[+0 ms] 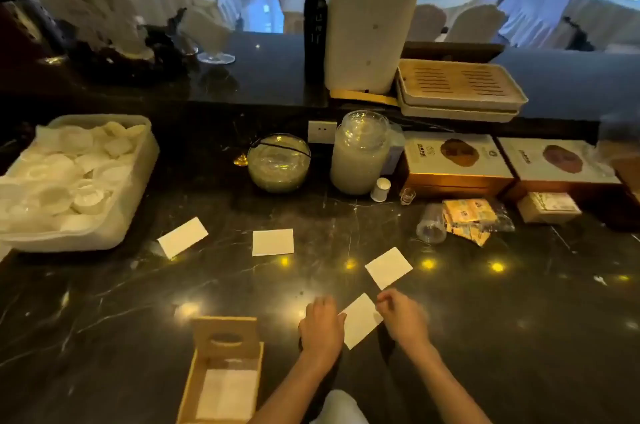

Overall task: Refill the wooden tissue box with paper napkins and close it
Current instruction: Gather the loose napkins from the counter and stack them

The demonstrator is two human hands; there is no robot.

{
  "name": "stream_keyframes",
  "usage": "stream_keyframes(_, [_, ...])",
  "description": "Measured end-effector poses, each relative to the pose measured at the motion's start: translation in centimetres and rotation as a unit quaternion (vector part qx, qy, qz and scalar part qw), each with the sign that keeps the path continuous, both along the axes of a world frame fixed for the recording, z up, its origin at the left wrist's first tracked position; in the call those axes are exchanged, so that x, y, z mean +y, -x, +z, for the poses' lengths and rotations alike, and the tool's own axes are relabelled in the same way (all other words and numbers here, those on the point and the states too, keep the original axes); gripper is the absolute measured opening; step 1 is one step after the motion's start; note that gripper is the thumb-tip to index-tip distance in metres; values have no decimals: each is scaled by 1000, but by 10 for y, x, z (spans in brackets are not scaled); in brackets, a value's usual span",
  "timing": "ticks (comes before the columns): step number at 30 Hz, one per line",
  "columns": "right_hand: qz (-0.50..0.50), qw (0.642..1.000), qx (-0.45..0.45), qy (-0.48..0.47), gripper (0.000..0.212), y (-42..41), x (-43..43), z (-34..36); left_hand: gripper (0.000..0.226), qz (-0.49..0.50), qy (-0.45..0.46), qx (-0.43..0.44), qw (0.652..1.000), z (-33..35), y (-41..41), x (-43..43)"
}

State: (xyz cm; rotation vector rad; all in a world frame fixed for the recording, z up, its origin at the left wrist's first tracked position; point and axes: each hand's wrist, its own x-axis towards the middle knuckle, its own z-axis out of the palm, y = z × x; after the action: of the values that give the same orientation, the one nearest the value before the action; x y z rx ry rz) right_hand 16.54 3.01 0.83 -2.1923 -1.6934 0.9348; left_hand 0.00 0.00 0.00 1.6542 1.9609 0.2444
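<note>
White napkin (360, 319) is lying between both hands, left (322, 326) and right (401, 316), fingers loosely curled, gripping nothing; lifting it flat suits the open box (225, 375).

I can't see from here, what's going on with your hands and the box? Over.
Both hands, left and right, at one napkin, grip unclear. Box open, napkins inside. Three napkins loose on counter. Nothing blocking.

**Bystanding items on the dark marble desk**

A white tub (104, 236) of cups sits at far left. A glass bowl (278, 164) stands just beside a lidded jar (360, 155). Two printed boxes (457, 160) lie at right, slatted trays (460, 87) behind them.
</note>
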Motion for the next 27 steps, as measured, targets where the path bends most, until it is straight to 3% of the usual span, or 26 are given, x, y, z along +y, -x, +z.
stream_keyframes(8, [69,997,-45,-2,20,-1,8,-34,33,77,56,29,995,-18,-22,-5])
stream_keyframes(12, [75,996,-40,4,19,-2,10,-38,15,106,88,-13,990,-19,-24,2])
stream_keyframes(14, [66,998,-18,5,19,-6,11,-40,5,105,98,-34,989,-20,-25,3])
stream_keyframes(17, [35,998,43,17,13,-16,12,-44,11,105,55,-89,989,-16,-28,6])
stream_keyframes(20, [-21,985,165,36,7,-33,15,-42,9,113,24,-187,975,-6,-32,13])
stream_keyframes(23, [-65,966,249,38,10,-55,28,-36,10,139,5,-229,964,3,-44,31])
stream_keyframes(27, [-90,962,257,10,9,-79,63,-25,13,212,2,-232,949,9,-78,73])
